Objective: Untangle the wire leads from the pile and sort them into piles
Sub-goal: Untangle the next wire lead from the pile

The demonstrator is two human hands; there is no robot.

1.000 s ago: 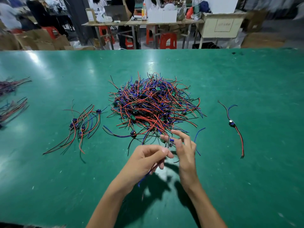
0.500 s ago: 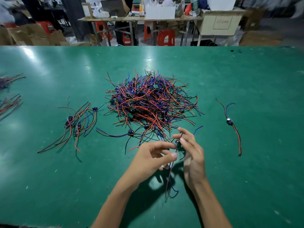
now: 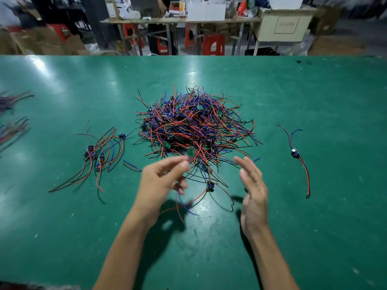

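In the head view, a green table (image 3: 314, 227) fills most of the frame, and at its centre lies a tangled pile of wire leads (image 3: 194, 128), red, blue and black strands with small green boards and blue parts among them. Just below the pile, the left hand (image 3: 161, 185) is raised over the table with its thumb and forefinger pinching a small green board (image 3: 190, 152), blurred by motion; red and blue leads trail down from under the hand toward the table. The right hand (image 3: 252, 191) is held edge-on at lower centre right, fingers straight and spread a little, grasping nothing and apart from the left hand. Between the two hands, one lead with a blue part (image 3: 210, 185) lies on the table at the pile's near edge. At centre left sits a small sorted pile (image 3: 98, 158) of a few leads laid roughly side by side, well apart from the big pile. At centre right a single lead (image 3: 297, 155) lies alone, stretched top to bottom. At the far left edge, two more bundles (image 3: 12, 130) are partly cut off and blurred. Across the top of the frame, beyond the table, stand work tables (image 3: 188, 19), red stools (image 3: 213, 45) and cardboard boxes (image 3: 41, 40).
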